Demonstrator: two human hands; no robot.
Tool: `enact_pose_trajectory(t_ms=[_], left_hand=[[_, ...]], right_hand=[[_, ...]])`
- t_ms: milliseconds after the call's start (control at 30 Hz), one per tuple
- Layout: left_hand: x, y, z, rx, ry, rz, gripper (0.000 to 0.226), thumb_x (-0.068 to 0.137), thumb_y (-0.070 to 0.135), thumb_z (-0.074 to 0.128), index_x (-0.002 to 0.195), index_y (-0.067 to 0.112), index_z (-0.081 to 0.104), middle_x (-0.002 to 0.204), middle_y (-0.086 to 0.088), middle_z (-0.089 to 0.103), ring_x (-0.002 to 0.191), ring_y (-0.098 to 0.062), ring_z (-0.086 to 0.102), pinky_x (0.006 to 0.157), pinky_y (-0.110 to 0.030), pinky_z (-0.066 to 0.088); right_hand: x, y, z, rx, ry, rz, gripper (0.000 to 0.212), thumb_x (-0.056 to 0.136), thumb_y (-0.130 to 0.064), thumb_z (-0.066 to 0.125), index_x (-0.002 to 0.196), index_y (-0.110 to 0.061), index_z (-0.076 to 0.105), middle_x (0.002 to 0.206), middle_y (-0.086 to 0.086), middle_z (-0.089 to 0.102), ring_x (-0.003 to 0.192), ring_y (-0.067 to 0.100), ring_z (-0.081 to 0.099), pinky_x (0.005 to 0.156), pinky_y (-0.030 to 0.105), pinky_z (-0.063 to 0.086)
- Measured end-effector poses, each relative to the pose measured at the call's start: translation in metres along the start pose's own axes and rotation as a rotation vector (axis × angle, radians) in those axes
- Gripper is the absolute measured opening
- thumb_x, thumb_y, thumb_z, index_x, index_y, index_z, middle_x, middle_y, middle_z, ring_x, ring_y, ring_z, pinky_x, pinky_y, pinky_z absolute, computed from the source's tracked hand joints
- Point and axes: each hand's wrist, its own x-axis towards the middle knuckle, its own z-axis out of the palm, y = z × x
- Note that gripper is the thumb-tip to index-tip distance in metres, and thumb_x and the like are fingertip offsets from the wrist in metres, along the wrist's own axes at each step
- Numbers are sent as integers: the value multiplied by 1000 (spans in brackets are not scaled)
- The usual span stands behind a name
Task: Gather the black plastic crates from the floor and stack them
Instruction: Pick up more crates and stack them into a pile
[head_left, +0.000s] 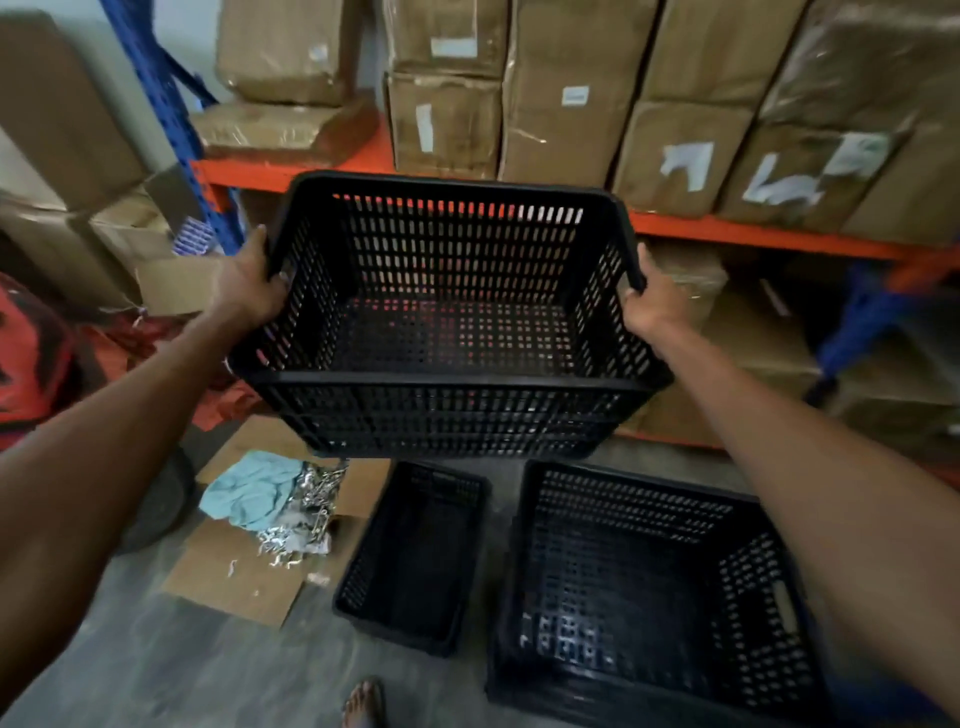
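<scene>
At 12 o'clock stands the big shelf rack (753, 236) with its orange beam, full of brown boxes (571, 104). It runs right across behind everything.

I hold a black crate (447, 322) up in the air in front of me, open side up and tipped a bit toward me. My left hand (247, 283) is wrapped tight around its left rim, and my right hand (649, 304) is wrapped tight around its right rim. The far edge of the crate sits in front of the orange beam.

Down at 5 o'clock a big crate (660, 587) sits on the gray floor (156, 675). Just beside it, at 6 o'clock, sits a smaller crate (415, 561). There is a thin strip of bare floor between them. Both are below the crate I hold, with open air in between.

At 7 o'clock flat cardboard (234, 577) lies on the floor, with a blue cloth (249, 488) and shiny scraps (301, 525) on top. Its edge comes close to the smaller crate.

My bare toes (363, 704) peek in at 6 o'clock.
</scene>
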Motion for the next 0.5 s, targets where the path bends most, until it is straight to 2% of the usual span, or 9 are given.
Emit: enact_pose_trajectory(t_ms=[100,200,367,500], left_hand=[[-51,56,28,-56,-17,-42,47,90,15,54,135,5,43,118,-34,60,109,-52,57,92,-50,46],[-102,110,64,-129,-42,-38,52,90,17,53,141,11,40,121,-33,61,114,-50,56,96,-46,46],[-170,166,114,-190,-122,-26,49,90,18,52,138,12,41,120,-30,63,112,-50,57,92,-46,47],[-205,193,147,-180,-205,-19,49,90,18,52,138,15,42,118,-28,64,110,-49,57,93,-45,47]], right_hand=[[-13,63,-52,-80,39,28,62,99,-30,44,151,-49,17,134,11,59,123,36,53,99,41,45],[-30,134,-97,-133,95,41,62,99,-27,45,152,-44,20,135,14,58,125,39,51,101,43,44],[-64,236,-130,-120,140,105,60,98,-29,49,151,-44,25,133,21,58,121,42,53,100,46,45],[-94,297,-143,-142,121,204,60,98,-31,49,150,-47,24,130,18,59,120,41,55,97,45,47]])
